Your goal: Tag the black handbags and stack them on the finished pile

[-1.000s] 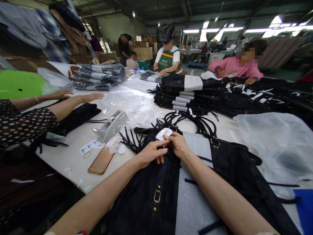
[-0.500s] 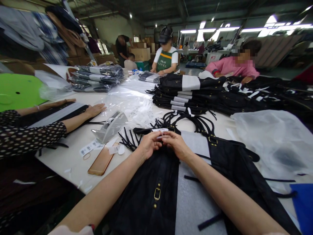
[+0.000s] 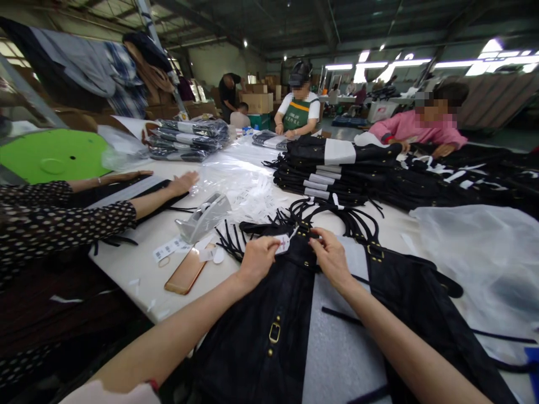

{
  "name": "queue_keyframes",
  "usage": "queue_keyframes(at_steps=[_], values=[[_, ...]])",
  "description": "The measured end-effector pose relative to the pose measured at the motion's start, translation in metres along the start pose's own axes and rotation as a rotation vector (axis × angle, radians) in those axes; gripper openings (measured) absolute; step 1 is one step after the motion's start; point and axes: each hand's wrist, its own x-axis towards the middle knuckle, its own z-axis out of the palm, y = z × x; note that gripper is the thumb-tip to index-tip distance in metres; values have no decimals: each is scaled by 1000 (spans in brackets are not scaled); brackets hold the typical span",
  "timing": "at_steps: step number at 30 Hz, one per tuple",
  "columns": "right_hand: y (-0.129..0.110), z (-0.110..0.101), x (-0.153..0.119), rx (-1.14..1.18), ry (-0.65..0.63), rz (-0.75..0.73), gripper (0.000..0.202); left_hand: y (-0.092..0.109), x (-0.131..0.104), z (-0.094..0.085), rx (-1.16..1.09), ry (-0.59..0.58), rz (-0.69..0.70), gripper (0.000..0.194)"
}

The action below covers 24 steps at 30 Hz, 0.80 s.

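A black bag [image 3: 256,314] with brass buckles lies in front of me, a grey sheet [image 3: 337,342] down its middle. Near its top edge my left hand [image 3: 261,259] pinches a small white tag [image 3: 283,243], which has a thin white loop running to the bag's strap. My right hand [image 3: 330,255] is just right of the tag, over the bag's top and the grey sheet. Its thumb and fingertips are pressed together; anything between them is too small to make out. Black straps and tassels [image 3: 231,238] spread beyond my hands.
A tape dispenser [image 3: 204,217], a phone [image 3: 185,273] and paper tags [image 3: 170,247] lie to the left. Behind are stacked black bags [image 3: 320,168]. A co-worker's hands [image 3: 183,184] rest by a bag at left; clear plastic [image 3: 480,252] lies at right. Two more people work across the table.
My hands have moved apart from each other, and the white tag now shows in my left hand. The view has shifted, so the surroundings sit further right and slightly lower.
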Motion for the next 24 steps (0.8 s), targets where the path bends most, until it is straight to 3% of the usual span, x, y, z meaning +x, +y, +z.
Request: queue_keyframes(at_steps=[2,4,7,9,11,14,15,16,18,20,22,24], values=[[-2,3,4,-162,5,-259,26,4,-30,-7,308,-124,350,26],[-1,11,5,-282,-67,-431,28,9,-52,-10,532,-246,584,34],[12,27,1,-469,-242,-589,29,15,-63,-11,667,-379,760,36],[25,35,-5,-569,-335,-694,31,15,-49,-15,605,-401,792,34],[36,39,-11,-637,-348,-778,34,9,-18,-24,517,-286,673,32],[41,40,-17,-694,-310,-815,37,-18,59,-39,497,-36,208,25],[41,40,-17,-703,-303,-813,37,-31,87,-43,516,-22,20,23],[40,40,-18,-708,-301,-809,37,-44,114,-44,530,-16,-59,23],[38,40,-17,-713,-299,-795,37,-70,157,-41,533,-42,-139,26],[38,40,-16,-714,-297,-782,38,-92,184,-33,538,-76,-167,41],[38,40,-16,-710,-297,-773,38,-108,195,-23,548,-98,-189,51],[39,41,-15,-700,-300,-769,37,-119,198,-18,545,-102,-205,49]])
